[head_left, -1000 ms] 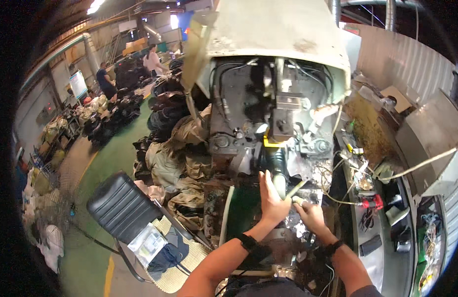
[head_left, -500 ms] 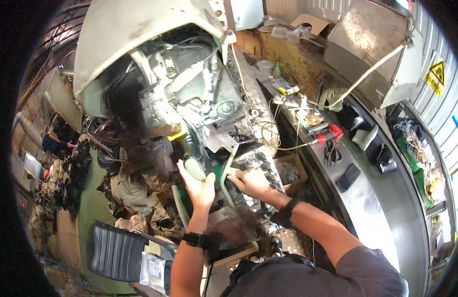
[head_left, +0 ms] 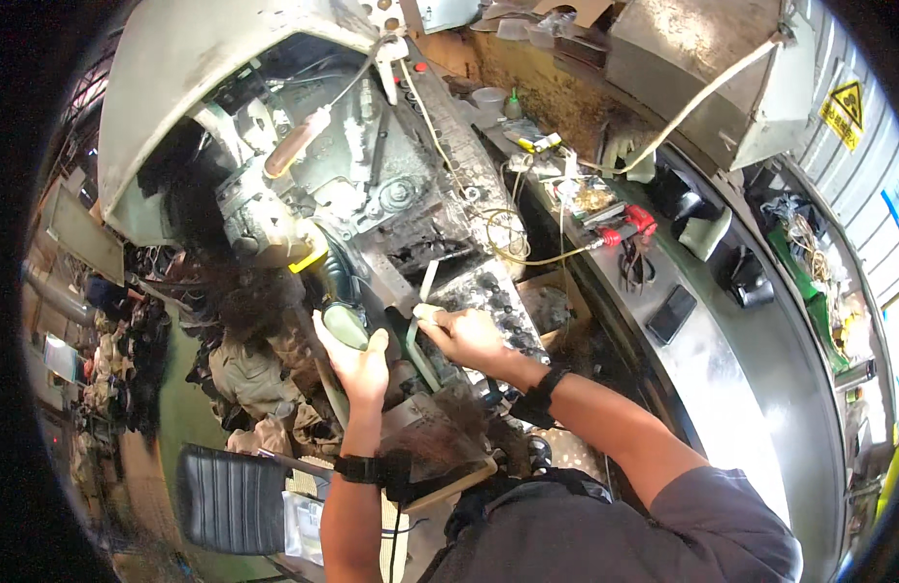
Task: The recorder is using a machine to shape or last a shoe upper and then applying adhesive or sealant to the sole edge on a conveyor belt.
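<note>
My left hand point(head_left: 357, 367) cups the pale green rounded end of a dark shoe-shaped piece point(head_left: 344, 327), its thumb raised along the right side. The far part of that piece runs up into the machine point(head_left: 386, 209), beside a yellow part point(head_left: 310, 247). My right hand point(head_left: 466, 338) is closed around a pale green bent lever point(head_left: 422, 363) just to the right. The lever's upper end sticks out above my fingers and its lower end slants down below them. The fingertips are partly hidden.
A pale hood point(head_left: 245, 24) arches over the machine, with a cabled lamp-like tool point(head_left: 298, 143) under it. Right, a metal bench point(head_left: 707, 389) carries a red power tool point(head_left: 632, 225) and black phone point(head_left: 671, 314). A black chair point(head_left: 233, 497) stands lower left, near piled cloth point(head_left: 260, 379).
The view has shifted, so the machine and bench appear farther left and higher. Both hands keep their holds on the shoe-shaped piece and the lever.
</note>
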